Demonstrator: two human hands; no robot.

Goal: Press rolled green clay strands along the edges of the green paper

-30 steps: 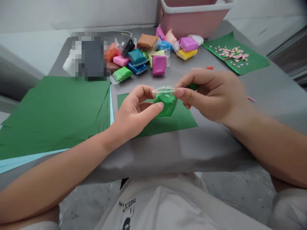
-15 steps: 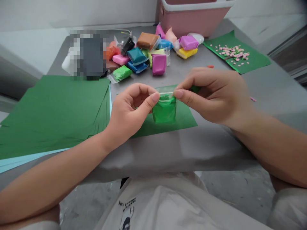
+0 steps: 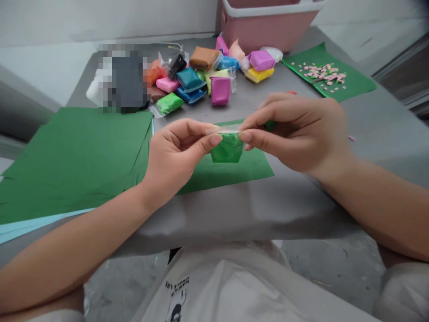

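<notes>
A small clear bag of green clay (image 3: 227,150) hangs between my two hands, above a green sheet (image 3: 250,167). With thumb and finger, my left hand (image 3: 182,154) pinches the left end of the bag's top edge. The right end of that edge is in the pinch of my right hand (image 3: 291,132). Behind the curled fingers of my right hand, a darker green lump (image 3: 270,125) shows in part; whether the fingers hold it I cannot tell.
Beyond my hands lie several coloured clay packs (image 3: 189,79), with a pink bin (image 3: 268,29) behind them. A green sheet with pink bits (image 3: 360,82) is at the back right. Stacked green sheets (image 3: 77,156) lie at the left.
The bag has tilted, so its green body looks shorter, and it has shifted slightly left. Both hands still pinch its top edge.
</notes>
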